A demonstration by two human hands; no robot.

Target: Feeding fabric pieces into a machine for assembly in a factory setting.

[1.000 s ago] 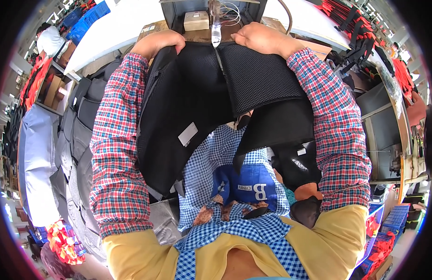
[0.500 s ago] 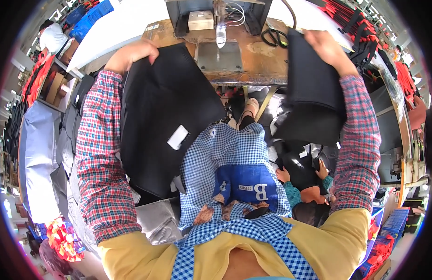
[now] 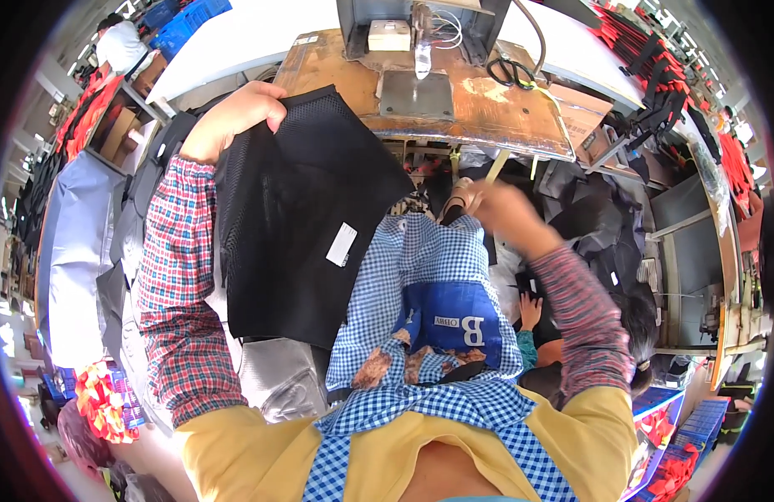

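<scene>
My left hand [image 3: 236, 121] grips the top edge of a black fabric panel [image 3: 299, 201], its fingers closed over the cloth. The panel hangs down beside the blue checked apron over my lap, and a white label [image 3: 342, 244] shows on it. My right hand [image 3: 514, 219] is smeared by motion, low in front of the wooden worktable [image 3: 320, 63] near its right half. No cloth shows in it, but its fingers cannot be made out. A machine [image 3: 422, 38] with a metal plate [image 3: 416, 94] below it stands on the table.
Black-handled scissors [image 3: 510, 74] lie on the table's right side. At my lower right, another person's hand [image 3: 531, 311] rests on dark material, close to my right arm. A cardboard box [image 3: 577, 113] stands beyond the table's right edge. Grey sheeting [image 3: 81, 259] hangs at left.
My right hand has let go of a second black panel and swung inward and down toward the middle. My left hand still holds its panel in nearly the same place. The view has shifted slightly.
</scene>
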